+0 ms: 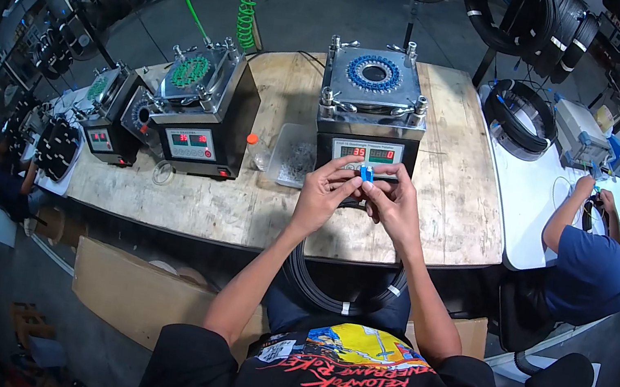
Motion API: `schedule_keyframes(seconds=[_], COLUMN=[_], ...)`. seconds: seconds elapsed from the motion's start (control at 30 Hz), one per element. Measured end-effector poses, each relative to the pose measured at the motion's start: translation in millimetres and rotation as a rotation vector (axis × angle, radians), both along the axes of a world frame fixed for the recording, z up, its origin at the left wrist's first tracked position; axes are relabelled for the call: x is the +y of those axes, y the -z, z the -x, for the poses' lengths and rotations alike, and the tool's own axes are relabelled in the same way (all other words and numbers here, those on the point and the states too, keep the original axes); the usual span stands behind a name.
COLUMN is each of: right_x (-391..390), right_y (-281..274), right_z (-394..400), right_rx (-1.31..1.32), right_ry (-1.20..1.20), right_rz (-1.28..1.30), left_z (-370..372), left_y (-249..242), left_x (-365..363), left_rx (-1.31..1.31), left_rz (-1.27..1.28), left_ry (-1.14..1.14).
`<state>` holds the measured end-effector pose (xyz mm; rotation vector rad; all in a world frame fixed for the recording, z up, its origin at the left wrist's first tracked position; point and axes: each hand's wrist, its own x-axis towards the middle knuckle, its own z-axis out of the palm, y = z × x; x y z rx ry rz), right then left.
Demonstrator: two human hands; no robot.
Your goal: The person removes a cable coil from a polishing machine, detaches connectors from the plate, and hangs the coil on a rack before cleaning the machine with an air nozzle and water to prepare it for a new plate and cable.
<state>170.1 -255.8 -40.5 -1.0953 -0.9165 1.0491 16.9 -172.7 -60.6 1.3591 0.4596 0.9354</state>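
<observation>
Fingertips of my left hand [324, 196] and my right hand [396, 210] meet around a small blue connector [366, 174], pinching it from both sides. Both hands are raised in front of the nearest polishing machine [327, 124], overlapping the lower part of its red digital display. On top of that machine, a metal plate [339, 83] carries a ring of blue connectors [354, 73]. Across my lap lies a coil of black cable [309, 291] with white tape bands, below the table edge.
A plastic tub [293, 159] and an orange-capped bottle [257, 153] stand left of the machine on the wooden table [192, 204]. Two more machines with green connectors, including the nearer one [191, 123], stand further left. At right, a person [597, 261] works at a white table [519, 230].
</observation>
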Motion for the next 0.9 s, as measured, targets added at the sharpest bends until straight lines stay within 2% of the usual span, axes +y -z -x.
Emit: schedule_keyframes(seconds=[0.13, 0.23, 0.33, 0.43, 0.47, 0.57, 0.6, 0.7, 0.77, 0.83, 0.9], right_x=[-5, -3, -4, -11, -20, -41, -49, -70, -80, -88, -89], right_y=[-11, -7, -4, 6, 4, 6, 2, 23, 56, 80, 87], right_z=[5, 0, 1, -1, -4, -10, -10, -14, -20, -21, -24], right_rx=[-0.041, -0.085, -0.015, -0.189, -0.242, -0.709, -0.853, -1.077, -1.109, -1.048, -1.057], right_ry=[0.005, -0.035, -0.049, -0.084, -0.123, -0.149, -0.172, -0.285, -0.452, -0.519, -0.393], right_rz=[-0.055, -0.004, -0.035, -0.031, 0.084, -0.002, 0.107, 0.154, 0.134, 0.101, 0.157], left_z=[0, 0, 1, 12, 20, 40, 47, 64, 71, 76, 81], left_y=[1, 4, -4, 5, 15, 30, 39, 62, 60, 69, 85], left_x=[-1, 2, -5, -7, -6, -19, -23, -35, -40, -39, -35], left_rx=[0.002, 0.019, -0.048, 0.034, 0.080, 0.174, 0.264, 0.459, 0.567, 0.632, 0.615], left_rz=[0.019, -0.011, 0.039, -0.004, 0.056, 0.013, -0.051, -0.131, -0.241, -0.337, -0.277], left_ry=[-0.006, -0.029, -0.035, -0.025, 0.058, 0.178, 0.175, 0.298, 0.420, 0.491, 0.362])
